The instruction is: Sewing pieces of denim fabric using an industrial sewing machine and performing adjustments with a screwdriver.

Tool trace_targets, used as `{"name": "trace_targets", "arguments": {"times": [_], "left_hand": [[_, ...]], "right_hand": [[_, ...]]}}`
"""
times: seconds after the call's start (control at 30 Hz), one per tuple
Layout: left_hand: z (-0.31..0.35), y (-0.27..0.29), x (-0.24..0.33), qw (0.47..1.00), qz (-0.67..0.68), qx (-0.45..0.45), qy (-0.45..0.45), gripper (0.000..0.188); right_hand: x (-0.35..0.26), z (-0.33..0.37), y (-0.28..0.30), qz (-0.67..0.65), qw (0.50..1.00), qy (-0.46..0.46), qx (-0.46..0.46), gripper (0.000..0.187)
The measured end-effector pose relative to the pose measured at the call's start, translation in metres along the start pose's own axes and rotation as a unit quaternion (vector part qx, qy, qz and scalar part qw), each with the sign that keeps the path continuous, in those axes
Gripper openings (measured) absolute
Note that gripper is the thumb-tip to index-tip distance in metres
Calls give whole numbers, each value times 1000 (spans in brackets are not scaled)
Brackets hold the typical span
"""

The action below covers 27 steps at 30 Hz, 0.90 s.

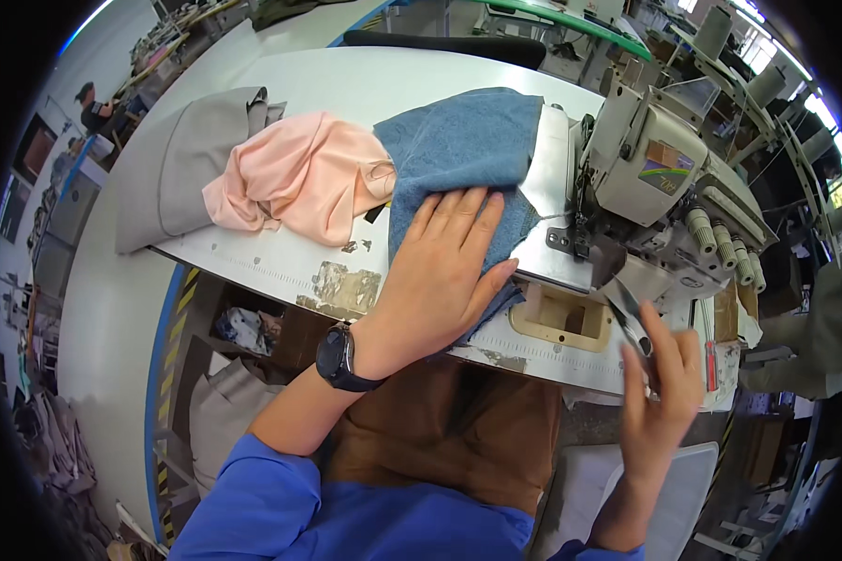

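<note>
My left hand [447,252], a dark watch on its wrist, lies flat with fingers stretched out on a piece of blue denim fabric [472,136]. The denim rests on the white table and reaches the metal plate [552,168] of a sewing machine [647,154]. My right hand [669,374] is raised by the machine's front right corner. Between its thumb and fingers is a pair of thread snips [624,313], the metal tips pointing up and left toward the machine. The snips are apart from the denim.
Left of the denim lie a crumpled pink cloth [304,173] and folded grey fabric [182,164]. A recessed opening [561,316] sits in the table's front edge. A red-handled screwdriver [711,360] is at the right. Thread cones [714,35] stand behind the machine; other people sit far left.
</note>
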<state>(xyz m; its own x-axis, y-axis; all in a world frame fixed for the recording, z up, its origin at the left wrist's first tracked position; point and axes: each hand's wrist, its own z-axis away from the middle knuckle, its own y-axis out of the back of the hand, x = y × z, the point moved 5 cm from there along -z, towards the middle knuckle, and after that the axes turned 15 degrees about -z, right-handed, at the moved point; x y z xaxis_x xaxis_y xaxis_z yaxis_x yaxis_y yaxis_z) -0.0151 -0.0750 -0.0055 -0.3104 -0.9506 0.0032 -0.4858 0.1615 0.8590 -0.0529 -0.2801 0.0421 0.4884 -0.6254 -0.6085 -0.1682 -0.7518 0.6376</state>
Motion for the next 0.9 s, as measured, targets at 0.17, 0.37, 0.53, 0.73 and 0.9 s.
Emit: {"name": "trace_targets", "arguments": {"times": [0.17,0.37,0.53,0.73,0.9], "left_hand": [[2,3,-3,998,17,51,42,46],[16,3,-7,985,151,40,-73,28],[56,6,10,976,168,55,-126,12],[81,2,23,977,145,67,-144,6],[90,0,25,979,136,65,-135,7]], "right_hand": [[-3,-43,-52,26,995,97,-2,31],[3,-18,-52,-41,993,99,54,31],[20,38,-28,8,997,7,72,30],[101,62,-5,54,984,-111,131,29],[112,53,-5,145,980,-81,110,29]]}}
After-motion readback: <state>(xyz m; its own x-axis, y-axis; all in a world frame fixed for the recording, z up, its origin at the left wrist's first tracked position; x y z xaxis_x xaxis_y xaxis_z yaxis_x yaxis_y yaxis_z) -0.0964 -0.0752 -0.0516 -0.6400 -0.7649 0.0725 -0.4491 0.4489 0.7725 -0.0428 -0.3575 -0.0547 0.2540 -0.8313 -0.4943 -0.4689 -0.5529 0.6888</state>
